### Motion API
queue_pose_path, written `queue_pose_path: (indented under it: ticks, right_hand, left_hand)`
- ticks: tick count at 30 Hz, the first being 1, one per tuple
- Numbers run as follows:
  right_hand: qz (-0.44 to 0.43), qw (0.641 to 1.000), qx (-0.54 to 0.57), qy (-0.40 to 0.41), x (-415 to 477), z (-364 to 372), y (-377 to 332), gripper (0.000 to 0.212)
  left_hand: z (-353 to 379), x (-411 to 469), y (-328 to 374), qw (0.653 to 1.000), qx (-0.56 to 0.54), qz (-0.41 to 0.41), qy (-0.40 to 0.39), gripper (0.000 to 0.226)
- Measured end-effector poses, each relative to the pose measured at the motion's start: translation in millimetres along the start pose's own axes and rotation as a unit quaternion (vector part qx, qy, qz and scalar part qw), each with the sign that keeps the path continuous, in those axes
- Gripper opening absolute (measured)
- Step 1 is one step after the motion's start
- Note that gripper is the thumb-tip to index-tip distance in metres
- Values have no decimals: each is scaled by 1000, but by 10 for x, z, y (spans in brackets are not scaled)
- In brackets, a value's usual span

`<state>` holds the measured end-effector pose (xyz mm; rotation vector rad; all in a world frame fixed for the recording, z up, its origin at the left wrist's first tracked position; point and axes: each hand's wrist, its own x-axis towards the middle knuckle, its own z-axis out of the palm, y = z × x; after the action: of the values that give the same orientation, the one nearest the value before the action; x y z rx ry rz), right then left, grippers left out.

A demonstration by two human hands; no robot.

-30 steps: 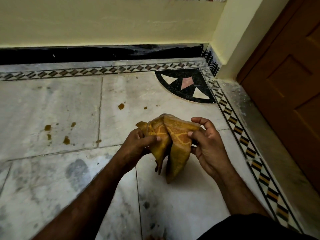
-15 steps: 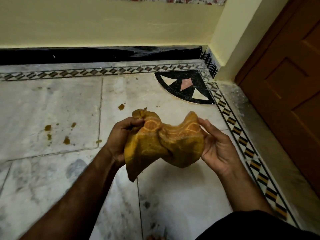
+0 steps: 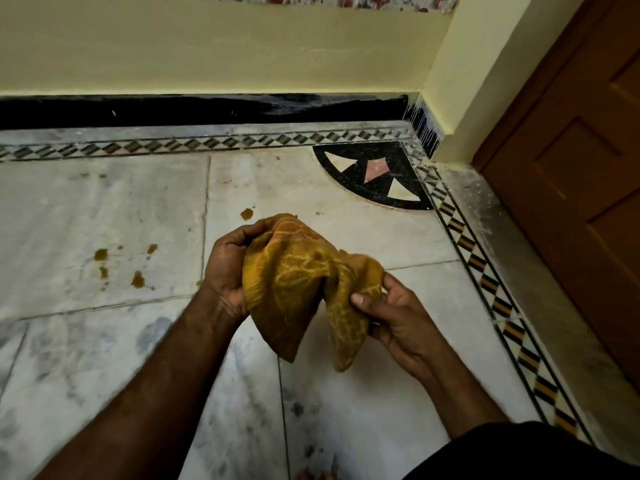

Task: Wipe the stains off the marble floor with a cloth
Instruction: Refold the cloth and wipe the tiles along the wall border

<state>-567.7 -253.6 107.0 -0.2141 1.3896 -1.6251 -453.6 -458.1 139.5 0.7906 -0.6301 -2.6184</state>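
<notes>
Both hands are holding the cloth (image 3: pixel 294 282) in the air above the marble floor (image 3: pixel 104 209), not touching it. Left hand (image 3: pixel 228 268) is gripping the upper bunched end, fingers curled round it. Right hand (image 3: pixel 398 317) is pinching a lower fold between thumb and fingers, lower and off to the right. Two loose tails are hanging down between the wrists. Reading this as prep: they're gathering the cloth into a pad so a firm face is meeting the floor instead of a floppy rag. No wiping is happening at this point. Stains are sitting untouched: single brown spot (image 3: pixel 247 213) just beyond the left knuckles, and a cluster of brown spots (image 3: pixel 138 279) well to the left on the next slab. Cloth is hovering nearest the single spot, so I'm guessing that one goes first, then the cluster across the joint. Risk: a loose pad is likely smearing rather than lifting; can't tell whether the spots are wet or dried. Black corner inlay (image 3: pixel 377 174), patterned border strip (image 3: pixel 485 271) and wooden door (image 3: pixel 571 202) on the right aren't in play.
</notes>
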Motion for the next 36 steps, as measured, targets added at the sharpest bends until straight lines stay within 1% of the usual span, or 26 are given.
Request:
queue_pose_path:
  ticks: [2, 3, 6, 8, 10, 11, 13, 16, 18, 20, 21, 22, 23, 24, 25, 29, 30, 31, 34, 36]
  right_hand:
    - [-29, 999, -41, 15, -1, 15, -117, 45]
    - [-36, 998, -53, 19, 0, 17, -166, 42]
    - [-61, 992, -103, 39, -9, 38, -257, 42]
    - [-99, 982, -148, 58, -31, 67, -306, 38]
    - [-124, 975, -166, 81, -38, 90, -355, 37]
    - [-128, 974, -161, 92, -31, 101, -380, 38]
    - [-120, 982, -104, 102, -6, 116, -416, 38]
    - [-112, 988, -19, 108, 31, 127, -467, 35]
    - [-105, 988, 9, 110, 48, 115, -497, 32]
    - [-100, 988, 24, 112, 67, 82, -520, 29]
    - [-97, 988, 26, 115, 75, 57, -531, 28]
    - [-96, 988, 26, 120, 83, 26, -540, 26]
    - [-95, 987, 29, 126, 90, -2, -551, 24]
    - [-95, 986, 35, 130, 96, -33, -559, 23]
    - [-93, 986, 42, 133, 104, -63, -565, 22]
    - [-75, 987, 55, 129, 125, -145, -572, 19]
    - [-72, 988, 52, 126, 129, -157, -572, 18]
    - [-70, 989, 46, 123, 133, -169, -573, 17]
    - [-67, 990, 31, 119, 142, -196, -586, 21]
    - [-61, 991, 23, 113, 146, -213, -588, 23]
  left_hand:
    - [-58, 25, 27, 1000, -4, 2, 11, 58]
    - [-81, 31, 39, 1000, -2, 0, 17, 54]
    - [-127, 18, 41, 999, 10, -28, 36, 42]
    - [-147, 13, 19, 999, 9, -33, 40, 41]
    - [-169, 13, 8, 998, -4, -45, 43, 43]
    - [-196, 17, 2, 998, -2, -49, 44, 42]
    - [-288, 24, -11, 996, 2, -71, 45, 46]
    - [-449, 14, -112, 991, 18, -129, 32, 72]
    - [-544, -2, -197, 984, 31, -174, 19, 81]
    - [-613, -30, -272, 977, 33, -210, -12, 84]
    - [-637, -42, -294, 974, 36, -223, -26, 81]
    - [-637, -57, -303, 973, 44, -226, -36, 73]
    - [-640, -60, -303, 973, 52, -220, -43, 62]
    - [-652, -61, -295, 975, 61, -207, -48, 58]
    - [-667, -55, -287, 978, 71, -189, -45, 62]
    - [-734, -11, -286, 985, 135, -105, 27, 109]
    - [-753, 4, -299, 984, 149, -92, 33, 116]
    - [-744, 9, -308, 983, 163, -81, 29, 115]
    - [-656, 31, -284, 976, 213, -37, 24, 91]
    - [-606, 57, -234, 963, 269, -6, 17, 78]
